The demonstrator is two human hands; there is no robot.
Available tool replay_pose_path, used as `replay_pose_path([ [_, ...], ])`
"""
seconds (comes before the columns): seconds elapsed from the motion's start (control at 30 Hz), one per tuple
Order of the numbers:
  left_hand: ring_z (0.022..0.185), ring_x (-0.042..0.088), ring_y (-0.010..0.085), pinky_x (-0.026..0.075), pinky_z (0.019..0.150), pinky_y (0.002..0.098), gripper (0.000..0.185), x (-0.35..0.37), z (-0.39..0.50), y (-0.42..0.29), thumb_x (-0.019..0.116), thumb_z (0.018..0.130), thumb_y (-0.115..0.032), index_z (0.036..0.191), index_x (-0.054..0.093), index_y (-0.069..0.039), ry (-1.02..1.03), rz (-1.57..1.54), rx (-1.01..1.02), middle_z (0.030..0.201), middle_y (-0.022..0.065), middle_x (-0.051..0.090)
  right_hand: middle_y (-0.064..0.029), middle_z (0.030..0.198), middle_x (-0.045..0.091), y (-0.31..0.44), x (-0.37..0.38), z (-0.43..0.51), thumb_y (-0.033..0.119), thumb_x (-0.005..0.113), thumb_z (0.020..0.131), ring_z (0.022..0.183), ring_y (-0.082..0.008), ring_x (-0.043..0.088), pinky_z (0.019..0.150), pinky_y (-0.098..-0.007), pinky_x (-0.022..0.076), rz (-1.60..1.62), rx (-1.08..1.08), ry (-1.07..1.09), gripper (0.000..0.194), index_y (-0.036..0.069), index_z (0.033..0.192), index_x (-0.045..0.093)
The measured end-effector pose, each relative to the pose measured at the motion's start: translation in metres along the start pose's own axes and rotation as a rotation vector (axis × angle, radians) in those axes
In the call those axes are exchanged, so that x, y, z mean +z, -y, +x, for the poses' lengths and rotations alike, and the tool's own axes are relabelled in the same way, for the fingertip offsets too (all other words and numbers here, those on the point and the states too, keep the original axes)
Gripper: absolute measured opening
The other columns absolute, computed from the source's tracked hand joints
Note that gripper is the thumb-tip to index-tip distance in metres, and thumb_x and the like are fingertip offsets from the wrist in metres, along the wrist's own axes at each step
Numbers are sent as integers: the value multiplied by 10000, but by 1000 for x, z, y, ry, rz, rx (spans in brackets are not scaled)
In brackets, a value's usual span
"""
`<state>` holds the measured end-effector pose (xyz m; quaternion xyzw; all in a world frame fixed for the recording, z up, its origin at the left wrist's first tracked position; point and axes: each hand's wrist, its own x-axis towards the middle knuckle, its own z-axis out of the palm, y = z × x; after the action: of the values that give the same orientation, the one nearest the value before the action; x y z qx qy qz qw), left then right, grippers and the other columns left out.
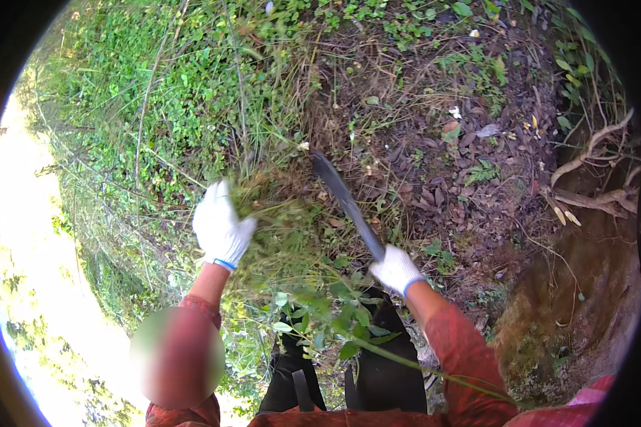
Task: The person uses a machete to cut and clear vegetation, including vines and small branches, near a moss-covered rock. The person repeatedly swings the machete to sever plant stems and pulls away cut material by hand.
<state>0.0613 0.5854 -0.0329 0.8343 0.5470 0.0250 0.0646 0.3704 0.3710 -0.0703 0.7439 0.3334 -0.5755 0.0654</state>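
Note:
My right hand (398,269), in a white knit glove, is closed around the lower end of a machete. The dark machete blade (347,200) points up and to the left, its tip near the ground by cut stems. My left hand (221,224), also in a white glove, is raised over the plants, thumb apart from the fingers. It is beside a blurred clump of green stems (278,224); whether it touches or holds any of them cannot be told. A leafy stem (342,320) crosses in front of my legs.
Dense green undergrowth (181,101) covers the left side, with thin dry stalks rising through it. Brown leaf litter (438,160) lies to the right. Exposed woody roots (593,149) and an earth bank (582,299) stand at far right. My dark trouser legs (387,357) are below.

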Motion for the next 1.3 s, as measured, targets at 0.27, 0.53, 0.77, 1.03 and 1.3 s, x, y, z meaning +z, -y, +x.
replay_pose_path([
  [0.27, 1319, 551, 361, 383, 1148, 519, 1180, 81, 66, -59, 935, 644, -422, 1567, 290, -72, 281, 76, -63, 1502, 209, 449, -21, 752, 636, 5, -49, -75, 226, 836, 811, 640, -114, 615, 600, -304, 527, 485, -65, -63, 354, 21, 1017, 633],
  [0.53, 983, 736, 398, 579, 880, 487, 338, 100, 59, -30, 606, 905, -314, 1126, 700, -75, 642, 28, -149, 1065, 204, 756, 2, 650, 606, 155, -137, -11, 138, 781, 890, 474, -100, 561, 436, -286, 485, 860, -520, -462, 184, 56, 927, 621],
  [0.77, 902, 733, 402, 584, 809, 508, 219, 67, -2, 9, 688, 837, -241, 1005, 701, -101, 536, 17, -31, 990, 178, 747, -249, 866, 720, 4, 29, -9, 225, 648, 876, 822, -341, 746, 769, -439, 614, -105, -75, 43, 411, -53, 1176, 607],
  [1.03, 890, 705, 329, 493, 761, 490, 321, 85, -75, 33, 774, 786, -239, 1054, 620, -152, 515, -50, 147, 1006, 106, 675, -51, 753, 659, 51, -50, -74, 189, 844, 777, 639, -142, 631, 568, -329, 535, 352, -120, -216, 370, -8, 1019, 646],
  [1.3, 869, 708, 325, 487, 743, 481, 251, 72, -91, 53, 733, 763, -170, 1001, 654, -153, 445, -65, 244, 979, 89, 669, -177, 735, 689, 61, 16, -12, 251, 682, 854, 652, -307, 698, 606, -423, 585, -82, -93, -29, 310, -38, 963, 656],
])
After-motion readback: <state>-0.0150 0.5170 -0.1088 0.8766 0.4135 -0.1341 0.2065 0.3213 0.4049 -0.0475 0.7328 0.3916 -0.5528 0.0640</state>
